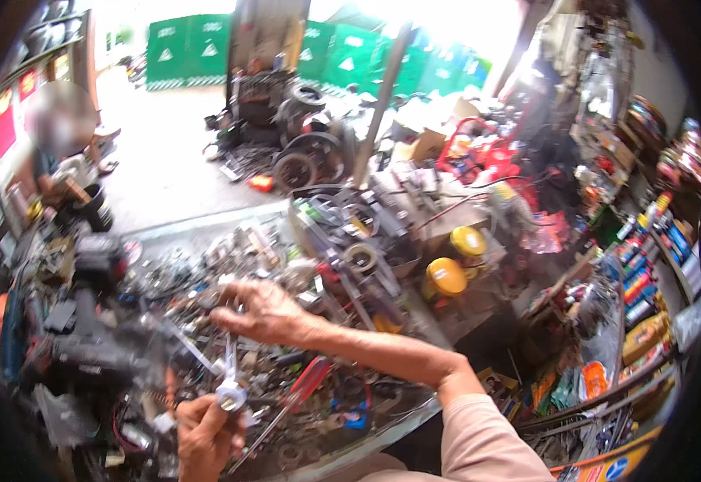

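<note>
My left hand [206,434] is closed on a small, round, silvery metal fitting [231,395] with a hole in its face. A narrow metal shaft [231,353] rises from behind the fitting toward my right hand [264,312]. That hand reaches across from the right, its thumb and bent fingers apart, above a heap of small metal parts [194,309]. Blur hides whether its fingertips touch the shaft. Beside my left hand, a screwdriver with a red handle [310,379] lies slanted on the cluttered bench.
Dark power tools [97,353] crowd the bench's left side. Two yellow-lidded containers [447,277] stand to the right, past a bin of long parts [358,233]. Spray cans [640,281] fill the right shelf. A blurred person [65,153] sits at far left; wheels [310,157] stand beyond the bench.
</note>
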The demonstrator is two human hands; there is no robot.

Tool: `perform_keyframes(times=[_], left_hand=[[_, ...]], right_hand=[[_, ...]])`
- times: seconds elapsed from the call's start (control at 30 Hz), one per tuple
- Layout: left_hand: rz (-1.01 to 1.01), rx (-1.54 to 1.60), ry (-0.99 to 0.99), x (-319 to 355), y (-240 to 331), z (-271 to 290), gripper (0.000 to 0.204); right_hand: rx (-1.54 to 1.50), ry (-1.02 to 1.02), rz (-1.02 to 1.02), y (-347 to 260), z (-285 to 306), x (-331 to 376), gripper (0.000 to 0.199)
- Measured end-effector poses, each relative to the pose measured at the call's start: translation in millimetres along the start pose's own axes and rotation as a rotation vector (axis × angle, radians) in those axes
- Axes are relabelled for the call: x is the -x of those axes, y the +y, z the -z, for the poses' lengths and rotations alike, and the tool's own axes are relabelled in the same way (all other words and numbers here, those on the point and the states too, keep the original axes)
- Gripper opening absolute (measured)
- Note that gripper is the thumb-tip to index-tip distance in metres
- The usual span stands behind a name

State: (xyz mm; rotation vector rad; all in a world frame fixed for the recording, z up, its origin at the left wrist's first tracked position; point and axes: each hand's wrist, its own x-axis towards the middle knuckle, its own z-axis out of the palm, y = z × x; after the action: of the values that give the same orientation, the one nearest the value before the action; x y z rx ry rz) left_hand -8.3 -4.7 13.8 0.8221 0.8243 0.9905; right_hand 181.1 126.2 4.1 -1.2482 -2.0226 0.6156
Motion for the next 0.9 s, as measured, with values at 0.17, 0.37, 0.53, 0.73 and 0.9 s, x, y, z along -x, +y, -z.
perform_keyframes(times=[0.17, 0.37, 0.53, 0.73, 0.9], left_hand=[[-0.105, 0.071, 0.077, -3.9, -9.3, 12.7, 0.016], [-0.132, 0.268, 0.190, -12.6, -10.6, 21.5, 0.016], [-0.064, 0.448, 0.325, -16.8, -7.2, 17.9, 0.021], [-0.078, 0.441, 0.160, -19.7, -18.2, 24.1, 0.022], [-0.079, 0.205, 0.312, -42.2, -52.3, 78.4, 0.037]], right_hand=[[0.000, -0.196, -0.141, -16.4, 39.0, 33.4, 0.048], [-0.220, -0.258, -0.234, -41.2, 70.8, 79.4, 0.048], [-0.037, -0.050, 0.185, -64.6, 61.9, 102.6, 0.029], [0.236, 0.018, 0.670, -96.6, 60.1, 107.4, 0.045], [0.154, 0.071, 0.782, -110.0, 51.7, 96.7, 0.043]])
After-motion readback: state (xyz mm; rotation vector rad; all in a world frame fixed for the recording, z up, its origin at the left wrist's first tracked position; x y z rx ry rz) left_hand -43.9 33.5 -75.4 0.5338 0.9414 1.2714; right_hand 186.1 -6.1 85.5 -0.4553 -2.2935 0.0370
